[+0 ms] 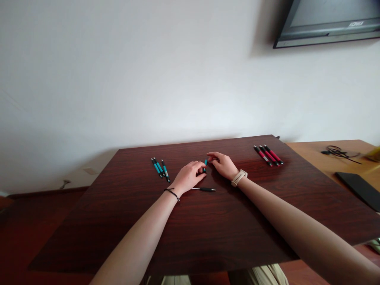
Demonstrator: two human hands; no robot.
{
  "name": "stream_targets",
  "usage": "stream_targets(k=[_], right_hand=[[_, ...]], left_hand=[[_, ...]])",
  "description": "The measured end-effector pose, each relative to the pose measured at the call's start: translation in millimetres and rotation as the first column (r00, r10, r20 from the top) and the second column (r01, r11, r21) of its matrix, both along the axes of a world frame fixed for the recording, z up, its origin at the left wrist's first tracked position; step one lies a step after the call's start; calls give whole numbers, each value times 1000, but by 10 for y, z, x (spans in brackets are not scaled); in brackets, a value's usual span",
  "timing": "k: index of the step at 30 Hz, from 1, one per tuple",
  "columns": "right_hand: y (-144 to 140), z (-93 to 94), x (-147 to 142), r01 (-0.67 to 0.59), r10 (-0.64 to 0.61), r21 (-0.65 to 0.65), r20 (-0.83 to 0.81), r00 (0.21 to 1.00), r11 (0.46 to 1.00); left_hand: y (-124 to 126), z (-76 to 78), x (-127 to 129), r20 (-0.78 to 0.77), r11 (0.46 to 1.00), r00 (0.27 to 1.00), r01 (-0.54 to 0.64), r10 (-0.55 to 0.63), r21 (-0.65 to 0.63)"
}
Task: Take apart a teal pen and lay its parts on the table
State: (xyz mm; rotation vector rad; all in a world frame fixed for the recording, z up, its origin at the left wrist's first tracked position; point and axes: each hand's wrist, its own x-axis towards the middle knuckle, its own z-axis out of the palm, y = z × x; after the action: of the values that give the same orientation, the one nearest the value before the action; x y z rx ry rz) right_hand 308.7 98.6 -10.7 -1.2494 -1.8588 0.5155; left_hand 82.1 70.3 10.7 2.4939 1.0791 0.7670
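Observation:
My left hand point(190, 175) is closed on a teal-and-black pen point(205, 164), held between thumb and fingers above the middle of the dark table. Just right of that pen is my right hand point(223, 165), its fingers loosely curved and apart, with nothing visible in them. Below my left hand a black-and-white pen point(206, 189) lies on the table, its left end partly hidden by the wrist. Three teal-and-black pens point(160, 169) lie to the left. Over on the right is a row of several red-and-black pens point(268, 155).
The dark wooden table point(208, 233) stands against a white wall. A lighter table point(314, 152) adjoins it on the right, bearing a black cable point(337, 151) and a flat black object point(359, 189). A screen point(332, 23) hangs at the upper right.

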Motion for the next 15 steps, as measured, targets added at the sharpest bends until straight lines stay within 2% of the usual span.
stream_targets(k=[3, 7, 15], right_hand=[[7, -18, 10, -37, 33, -32, -122, 992, 999], [-3, -21, -6, -102, 97, -4, -256, 962, 995], [-51, 20, -69, -176, 197, 89, -389, 900, 980]], left_hand=[[0, 1, -1, 16, 1000, 1000, 11, -11, -5], [5, -10, -1, 31, 1000, 999, -3, 3, -12], [-25, 11, 15, 117, 999, 992, -46, 45, 1]])
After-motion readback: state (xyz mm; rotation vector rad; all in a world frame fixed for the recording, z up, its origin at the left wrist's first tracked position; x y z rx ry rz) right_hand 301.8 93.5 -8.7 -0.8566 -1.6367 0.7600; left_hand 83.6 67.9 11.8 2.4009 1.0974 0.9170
